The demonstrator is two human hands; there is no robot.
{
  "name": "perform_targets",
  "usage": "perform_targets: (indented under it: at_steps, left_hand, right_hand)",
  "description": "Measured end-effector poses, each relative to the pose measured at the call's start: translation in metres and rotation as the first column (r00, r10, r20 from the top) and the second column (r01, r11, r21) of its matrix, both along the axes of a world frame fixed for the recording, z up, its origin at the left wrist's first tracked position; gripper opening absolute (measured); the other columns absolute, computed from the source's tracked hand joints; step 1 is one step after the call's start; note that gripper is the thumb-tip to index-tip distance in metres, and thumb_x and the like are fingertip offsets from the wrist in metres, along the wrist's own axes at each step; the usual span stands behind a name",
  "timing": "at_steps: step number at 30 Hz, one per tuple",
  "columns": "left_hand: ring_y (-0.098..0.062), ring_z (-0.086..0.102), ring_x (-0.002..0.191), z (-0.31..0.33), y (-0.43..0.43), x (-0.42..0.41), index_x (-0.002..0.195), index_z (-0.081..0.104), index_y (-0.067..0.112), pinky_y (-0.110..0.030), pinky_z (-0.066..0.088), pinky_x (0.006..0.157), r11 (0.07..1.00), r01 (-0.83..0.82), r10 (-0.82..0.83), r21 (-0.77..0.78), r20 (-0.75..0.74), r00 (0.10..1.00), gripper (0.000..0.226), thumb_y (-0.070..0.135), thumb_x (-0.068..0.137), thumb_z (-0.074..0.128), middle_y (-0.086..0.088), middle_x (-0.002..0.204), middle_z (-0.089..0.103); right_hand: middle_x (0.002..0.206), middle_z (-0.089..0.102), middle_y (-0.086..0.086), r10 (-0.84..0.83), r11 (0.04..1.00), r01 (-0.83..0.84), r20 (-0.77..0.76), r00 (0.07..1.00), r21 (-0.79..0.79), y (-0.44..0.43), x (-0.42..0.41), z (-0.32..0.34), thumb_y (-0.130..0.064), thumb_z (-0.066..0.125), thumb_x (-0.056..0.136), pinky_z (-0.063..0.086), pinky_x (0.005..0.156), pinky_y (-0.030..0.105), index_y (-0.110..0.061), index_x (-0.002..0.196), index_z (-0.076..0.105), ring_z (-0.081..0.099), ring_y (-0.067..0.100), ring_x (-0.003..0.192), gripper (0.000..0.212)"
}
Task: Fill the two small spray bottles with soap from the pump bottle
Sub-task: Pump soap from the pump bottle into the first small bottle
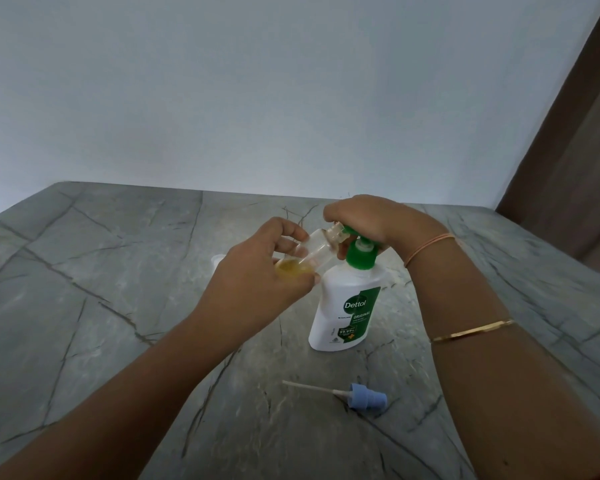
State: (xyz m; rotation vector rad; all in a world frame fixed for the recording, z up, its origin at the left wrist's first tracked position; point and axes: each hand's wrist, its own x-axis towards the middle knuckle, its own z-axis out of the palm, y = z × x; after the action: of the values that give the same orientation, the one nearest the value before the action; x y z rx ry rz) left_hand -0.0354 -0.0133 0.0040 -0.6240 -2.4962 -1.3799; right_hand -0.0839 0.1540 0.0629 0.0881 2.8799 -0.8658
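A white pump bottle (345, 306) with a green pump head and green label stands upright on the grey marble table (118, 271). My right hand (364, 220) rests on top of the pump head, fingers curled over it. My left hand (260, 278) holds a small clear spray bottle (317, 245) tilted, its open neck against the green nozzle. Yellow soap sits in the small bottle's lower end. The bottle's blue spray cap (364, 396) with its white dip tube lies on the table nearer to me.
A small white object (217, 262) peeks out behind my left hand; what it is I cannot tell. A pale wall stands behind the table. A brown panel (568, 168) rises at the right.
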Motion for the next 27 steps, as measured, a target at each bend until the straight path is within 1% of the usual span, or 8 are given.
perform_targets:
  at_steps: [2,6,8,12,17,19,22,27]
  left_hand:
    - [0.006,0.057,0.076,0.000,0.000,0.001,0.094,0.044,0.046,-0.013,0.046,0.060,1.000,0.003,-0.003,0.006,0.004,1.000,0.039,0.036,0.071,0.074,0.030,0.086,0.052]
    - [0.005,0.056,0.078,0.000,0.000,0.001,0.096,0.044,0.045,-0.014,0.045,0.061,1.000,0.002,-0.002,0.006,0.002,1.000,0.039,0.036,0.071,0.073,0.029,0.087,0.052]
    - [0.005,0.055,0.078,0.000,0.000,0.000,0.097,0.045,0.043,-0.013,0.045,0.061,1.000,-0.003,0.003,0.004,0.004,1.000,0.039,0.036,0.071,0.074,0.029,0.086,0.050]
    - [0.008,0.053,0.074,-0.001,0.002,-0.001,0.097,0.044,0.043,-0.009,0.039,0.057,1.000,-0.006,0.006,-0.008,-0.004,1.000,0.039,0.036,0.071,0.073,0.032,0.084,0.048]
    - [0.010,0.053,0.071,0.000,0.001,0.000,0.097,0.042,0.045,-0.005,0.037,0.054,1.000,-0.015,0.015,-0.008,0.000,1.000,0.042,0.036,0.071,0.073,0.032,0.083,0.049]
    - [0.010,0.054,0.070,0.001,0.000,0.000,0.097,0.041,0.046,-0.004,0.037,0.052,1.000,-0.018,0.018,-0.011,0.000,1.000,0.042,0.036,0.071,0.073,0.032,0.083,0.049]
    - [0.007,0.056,0.073,0.001,0.000,0.000,0.098,0.043,0.044,-0.007,0.040,0.055,1.000,-0.017,0.017,-0.001,-0.001,1.000,0.042,0.035,0.071,0.074,0.030,0.085,0.051]
    - [0.006,0.053,0.076,-0.001,0.000,-0.001,0.100,0.044,0.041,-0.010,0.041,0.060,1.000,-0.009,0.009,-0.011,-0.011,1.000,0.041,0.035,0.072,0.073,0.029,0.087,0.049]
  right_hand:
    - [0.047,0.063,-0.008,0.000,1.000,0.000,-0.006,1.000,0.005,0.000,0.000,0.001,-0.032,0.040,0.087,0.039,0.058,0.026,-0.017,0.073,0.053,0.053,0.018,0.067,0.024]
    - [0.055,0.062,-0.007,0.013,0.999,-0.011,-0.039,0.999,0.032,0.000,0.000,0.002,-0.033,0.040,0.088,0.038,0.056,0.025,-0.018,0.072,0.053,0.052,0.016,0.065,0.026]
    - [0.061,0.062,-0.004,0.029,0.998,-0.025,-0.071,0.997,0.063,0.000,-0.001,0.007,-0.035,0.039,0.089,0.039,0.056,0.025,-0.016,0.069,0.056,0.053,0.016,0.063,0.032]
    - [0.062,0.062,-0.001,0.041,0.988,-0.025,-0.102,0.994,0.151,0.002,-0.005,0.014,-0.033,0.038,0.088,0.038,0.053,0.024,-0.012,0.059,0.062,0.053,0.016,0.058,0.043]
    - [0.046,0.063,-0.008,0.010,0.998,-0.008,-0.028,1.000,0.070,0.002,-0.006,0.010,-0.032,0.037,0.088,0.042,0.056,0.024,-0.012,0.067,0.060,0.057,0.019,0.066,0.037]
    - [0.048,0.064,-0.008,0.008,0.999,-0.007,-0.032,0.999,0.049,0.002,-0.004,0.008,-0.032,0.037,0.088,0.042,0.057,0.024,-0.013,0.070,0.059,0.057,0.019,0.067,0.034]
    - [0.049,0.064,-0.006,-0.002,0.999,0.003,-0.020,1.000,0.038,0.000,-0.001,0.006,-0.030,0.037,0.087,0.043,0.059,0.026,-0.012,0.072,0.057,0.057,0.022,0.070,0.030]
    - [0.064,0.067,0.001,-0.040,0.999,0.041,0.043,0.998,-0.005,-0.002,0.001,0.001,-0.030,0.038,0.086,0.045,0.070,0.031,-0.012,0.079,0.055,0.057,0.027,0.080,0.026]
